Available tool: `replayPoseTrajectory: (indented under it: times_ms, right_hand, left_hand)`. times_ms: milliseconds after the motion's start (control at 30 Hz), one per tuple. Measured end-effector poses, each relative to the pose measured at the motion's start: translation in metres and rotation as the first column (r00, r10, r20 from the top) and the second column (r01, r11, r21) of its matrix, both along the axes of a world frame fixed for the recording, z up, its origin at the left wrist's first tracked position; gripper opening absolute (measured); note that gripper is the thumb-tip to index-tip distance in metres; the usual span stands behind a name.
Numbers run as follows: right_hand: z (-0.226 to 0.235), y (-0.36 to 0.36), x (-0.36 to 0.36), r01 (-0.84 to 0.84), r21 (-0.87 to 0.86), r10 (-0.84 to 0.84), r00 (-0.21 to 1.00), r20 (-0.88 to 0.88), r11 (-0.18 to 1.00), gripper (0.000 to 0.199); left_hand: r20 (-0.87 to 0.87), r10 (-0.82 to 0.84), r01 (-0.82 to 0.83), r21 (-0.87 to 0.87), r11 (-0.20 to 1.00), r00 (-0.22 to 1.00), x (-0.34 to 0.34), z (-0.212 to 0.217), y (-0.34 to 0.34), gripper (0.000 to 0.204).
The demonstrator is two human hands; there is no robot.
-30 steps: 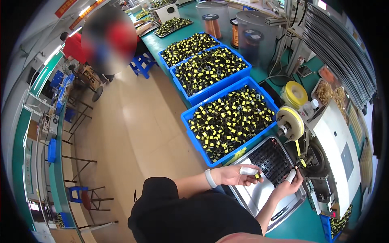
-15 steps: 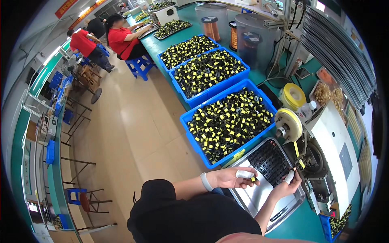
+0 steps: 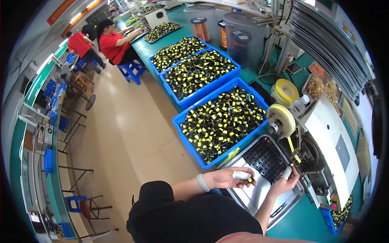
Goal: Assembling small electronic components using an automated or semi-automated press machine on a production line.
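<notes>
Over the metal tray (image 3: 254, 201), my left hand (image 3: 231, 178) is closed, its fingers pinching a small black bobbin with yellow tape (image 3: 250, 180). White wrapping covers one of its fingers, and a pale band circles the wrist. My right hand (image 3: 286, 184), also wrapped at one digit, is closed at the winding end of the taping machine (image 3: 330, 141); whatever lies in its fingertips is too small to make out. Beside those fingers, a strip of yellow tape (image 3: 290, 144) comes down from the tape reel (image 3: 282, 121). Rows of black bobbins (image 3: 265, 159) fill the tray's far part.
Blue bins (image 3: 190, 149) of black and yellow bobbins line the green bench beyond the tray. Another blue bin (image 3: 334, 227) stands below the machine. Copper wire spools (image 3: 200, 30), a yellow tape roll (image 3: 286, 91) and a bottle (image 3: 299, 106) stand farther back. A person in red (image 3: 111, 46) sits at the bench.
The whole view has shifted slightly, with the bench and bins now further left. My hands keep nearly the same pose. The seated person's head has turned.
</notes>
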State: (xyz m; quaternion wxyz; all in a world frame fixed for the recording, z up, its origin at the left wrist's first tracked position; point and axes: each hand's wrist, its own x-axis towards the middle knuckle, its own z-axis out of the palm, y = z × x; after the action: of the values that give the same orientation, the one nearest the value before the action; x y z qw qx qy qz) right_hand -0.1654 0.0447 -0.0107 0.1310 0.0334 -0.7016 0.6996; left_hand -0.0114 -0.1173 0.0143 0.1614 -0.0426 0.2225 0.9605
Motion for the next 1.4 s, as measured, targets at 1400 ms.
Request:
replayPoseTrajectory:
  times_ms: [1400]
  right_hand:
    - [0.006, 0.091, 0.029, -0.286, -0.294, 0.395, 0.808, 0.437, 0.912, 0.031]
  left_hand:
    - [0.235, -0.007, 0.015, -0.032, 0.999, 0.972, -0.113, -0.027, 0.05, 0.026]
